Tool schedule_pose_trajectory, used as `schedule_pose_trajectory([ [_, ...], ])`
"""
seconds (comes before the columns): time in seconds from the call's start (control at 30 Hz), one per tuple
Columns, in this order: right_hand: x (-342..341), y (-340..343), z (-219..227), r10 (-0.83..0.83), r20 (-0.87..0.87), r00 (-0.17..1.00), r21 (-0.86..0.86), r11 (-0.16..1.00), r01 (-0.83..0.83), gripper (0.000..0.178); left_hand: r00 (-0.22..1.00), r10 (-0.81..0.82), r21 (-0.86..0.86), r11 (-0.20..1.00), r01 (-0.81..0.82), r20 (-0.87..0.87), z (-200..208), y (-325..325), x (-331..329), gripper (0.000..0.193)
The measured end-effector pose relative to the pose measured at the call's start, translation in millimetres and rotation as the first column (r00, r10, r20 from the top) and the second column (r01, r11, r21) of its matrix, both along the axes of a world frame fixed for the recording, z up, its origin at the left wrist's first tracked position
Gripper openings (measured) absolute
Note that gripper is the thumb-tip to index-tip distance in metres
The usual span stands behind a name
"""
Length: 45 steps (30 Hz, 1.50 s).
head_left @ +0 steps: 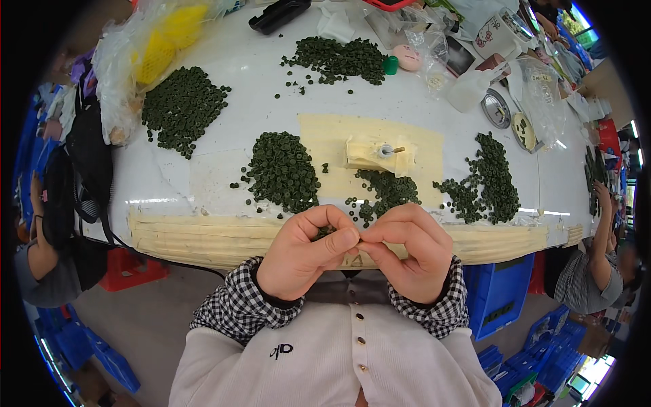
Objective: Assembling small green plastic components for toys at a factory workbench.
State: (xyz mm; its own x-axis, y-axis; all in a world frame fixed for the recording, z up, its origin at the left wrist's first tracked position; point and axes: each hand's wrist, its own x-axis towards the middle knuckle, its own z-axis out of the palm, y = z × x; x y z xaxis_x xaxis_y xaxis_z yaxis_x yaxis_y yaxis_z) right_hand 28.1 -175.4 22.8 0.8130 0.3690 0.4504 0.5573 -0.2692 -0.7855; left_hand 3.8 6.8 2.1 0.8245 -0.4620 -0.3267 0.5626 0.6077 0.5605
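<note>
Grip: left hand curled around dark green pieces, mostly hidden by fingers; right hand pinched, fingertips meeting left's. Anything between tips too small to make out. Hands at taped front edge of desk; white surface shows between piles. Nearest green pile just beyond fingertips, before taped block.

Matt green pieces, smooth glossy tabletop

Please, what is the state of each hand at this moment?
Left hand: closed, apparently cupping small, round, dark green pieces.
Right hand: closed in a pinch, meeting the left; whether it holds something cannot be told.
</note>
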Motion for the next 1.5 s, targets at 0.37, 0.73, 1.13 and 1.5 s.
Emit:
schedule_pose_trajectory([
  [0.37,2.2,3.6,0.1,-0.042,0.212,0.976,-0.077,0.995,0.06,0.023,0.991,0.018,0.267,0.962,-0.053,0.129,8.1,5.2,-0.2,0.011],
  [0.73,2.5,-0.3,0.3,-0.009,0.203,0.979,-0.085,0.996,0.026,0.02,0.967,-0.067,0.363,0.931,-0.028,0.247,8.8,8.6,1.5,0.011],
  [1.13,2.2,-0.7,0.1,0.02,-0.093,0.995,0.04,0.999,-0.016,0.017,0.948,-0.035,0.479,0.868,-0.127,0.316,1.9,2.7,-1.4,0.01],
  [1.5,-3.5,2.5,-7.8,0.065,-0.313,0.948,0.184,0.983,-0.007,0.013,0.909,0.002,0.491,0.841,-0.227,0.417,-2.3,1.2,-4.5,0.009],
])
